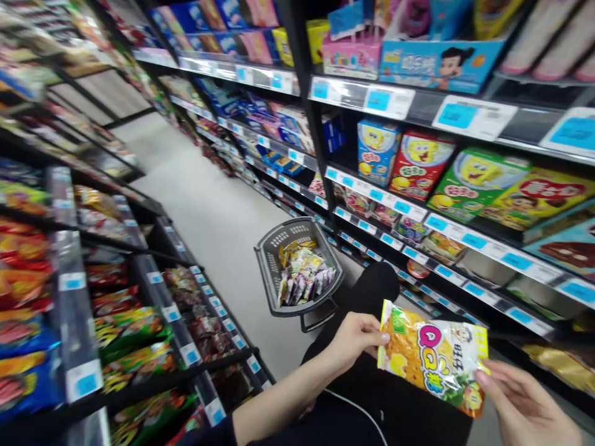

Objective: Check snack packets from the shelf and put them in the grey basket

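Observation:
A yellow snack packet (432, 362) with pink letters is held between both of my hands at the lower right. My left hand (356, 337) pinches its left edge with thumb and fingers closed. The packet's right lower corner is gripped by my right hand (525, 406), thumb on top. A grey shopping basket (272, 263) stands on the floor ahead, holding several small snack packets (304, 275). My dark-clothed knee (376, 288) rises just beside the basket.
Black shelves line both sides of a narrow aisle. The right shelves (418, 210) carry boxed sweets with cartoon pictures and blue price tags. Bagged snacks fill the left shelves (116, 322). The pale floor (199, 204) runs away to the upper left.

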Tool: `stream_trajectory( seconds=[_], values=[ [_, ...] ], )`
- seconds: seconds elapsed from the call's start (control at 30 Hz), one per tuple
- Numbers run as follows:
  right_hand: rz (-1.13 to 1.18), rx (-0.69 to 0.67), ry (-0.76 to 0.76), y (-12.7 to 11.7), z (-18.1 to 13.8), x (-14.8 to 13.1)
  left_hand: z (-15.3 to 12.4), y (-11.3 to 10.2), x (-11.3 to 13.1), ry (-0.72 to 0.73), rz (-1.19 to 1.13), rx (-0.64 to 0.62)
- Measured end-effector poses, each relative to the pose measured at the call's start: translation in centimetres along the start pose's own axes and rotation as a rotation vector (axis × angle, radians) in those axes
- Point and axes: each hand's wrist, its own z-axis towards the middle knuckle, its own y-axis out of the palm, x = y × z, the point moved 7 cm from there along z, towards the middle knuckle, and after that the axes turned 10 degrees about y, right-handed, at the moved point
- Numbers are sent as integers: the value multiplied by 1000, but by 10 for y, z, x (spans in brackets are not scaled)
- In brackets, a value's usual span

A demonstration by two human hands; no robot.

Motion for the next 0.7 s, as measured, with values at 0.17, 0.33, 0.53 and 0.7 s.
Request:
stream_trajectory(
  seconds=[0.17,0.33,0.53,0.7],
  values=[
    [74,-154,128,53,22,26,-2,-42,-14,39,36,125],
    [-123,-440,75,117,31,42,-6,-130,5,193,375,316],
    [-644,-518,-149,122,28,68,-24,-286,74,301,1356,643],
    [-749,-496,-96,97,36,107,-15,-384,70,173,1452,756]
  ],
)
